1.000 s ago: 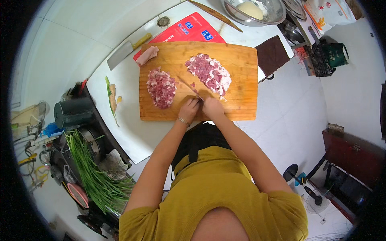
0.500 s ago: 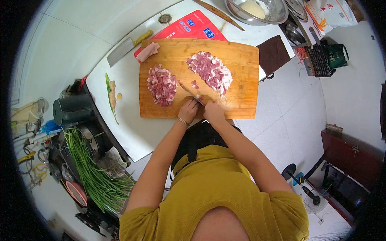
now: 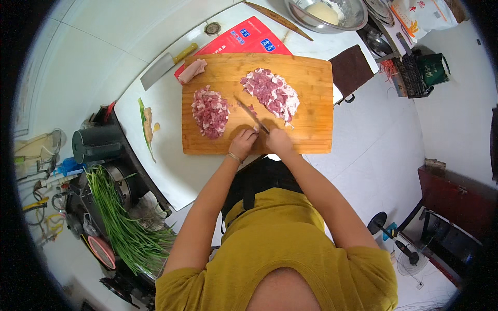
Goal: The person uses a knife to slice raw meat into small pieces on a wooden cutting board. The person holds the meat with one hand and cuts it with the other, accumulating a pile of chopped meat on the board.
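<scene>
My right hand (image 3: pixel 280 142) grips a knife (image 3: pixel 250 113), its blade slanting up and left over the wooden cutting board (image 3: pixel 311 103). Close beside it, my left hand (image 3: pixel 244 143) has its fingers bent on a small piece of meat (image 3: pixel 256 129) near the board's front edge; most of that piece is hidden. A mound of diced meat (image 3: pixel 210 112) lies on the left of the board. Beyond the blade is a second pile of cut meat (image 3: pixel 272 96), pink with white fat. One pale pink slab of meat (image 3: pixel 192 71) rests at the board's far left corner.
A cleaver (image 3: pixel 167 66) lies left of the board, near ginger (image 3: pixel 148 127) and a green onion (image 3: pixel 141 116). Behind are a red packet (image 3: pixel 244 36), a long wooden stick (image 3: pixel 278 20) and a metal bowl (image 3: pixel 345 23) with dough. Green chives (image 3: pixel 122 223) lie at the left.
The knife has shifted slightly right and its tip points farther away from me. My right hand has moved a little right, leaving a wider gap to my left hand.
</scene>
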Demonstrator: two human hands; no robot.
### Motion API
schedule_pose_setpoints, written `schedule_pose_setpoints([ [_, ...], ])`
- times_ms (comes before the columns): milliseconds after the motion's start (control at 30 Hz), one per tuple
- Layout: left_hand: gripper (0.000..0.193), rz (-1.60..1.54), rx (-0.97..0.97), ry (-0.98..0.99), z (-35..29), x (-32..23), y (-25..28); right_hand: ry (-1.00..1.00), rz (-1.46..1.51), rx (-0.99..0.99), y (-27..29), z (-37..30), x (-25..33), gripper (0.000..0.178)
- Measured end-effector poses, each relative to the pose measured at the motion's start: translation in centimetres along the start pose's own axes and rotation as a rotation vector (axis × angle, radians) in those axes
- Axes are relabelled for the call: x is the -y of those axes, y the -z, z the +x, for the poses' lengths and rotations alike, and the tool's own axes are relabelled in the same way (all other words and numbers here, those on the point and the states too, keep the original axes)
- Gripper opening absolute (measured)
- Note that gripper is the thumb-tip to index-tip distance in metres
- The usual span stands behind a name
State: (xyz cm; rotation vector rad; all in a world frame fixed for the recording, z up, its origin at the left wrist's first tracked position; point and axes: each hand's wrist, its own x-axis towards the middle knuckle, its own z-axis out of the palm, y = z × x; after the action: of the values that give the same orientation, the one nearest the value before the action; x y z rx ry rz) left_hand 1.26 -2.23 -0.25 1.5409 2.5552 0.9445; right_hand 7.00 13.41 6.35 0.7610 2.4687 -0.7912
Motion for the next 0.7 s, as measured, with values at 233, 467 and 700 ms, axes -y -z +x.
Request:
schedule_pose_setpoints([
  [233, 0.026, 0.075, 0.142, 0.028, -0.4, -0.7, 2.4, 0.157, -0.085, -0.036, 0.2, -3.5, -1.9, 0.012],
  [467, 0.019, 0.149, -0.04, -0.032, -0.6, -0.4, -0.4, 0.139, -0.126, -0.034, -1.7, -2.8, -0.3, 0.011],
  [700, 0.014, 0.154, -0.053, -0.024, -0.2, -0.1, -0.3, 0.086, -0.144, 0.045, -1.3, -2.1, -0.5, 0.018],
])
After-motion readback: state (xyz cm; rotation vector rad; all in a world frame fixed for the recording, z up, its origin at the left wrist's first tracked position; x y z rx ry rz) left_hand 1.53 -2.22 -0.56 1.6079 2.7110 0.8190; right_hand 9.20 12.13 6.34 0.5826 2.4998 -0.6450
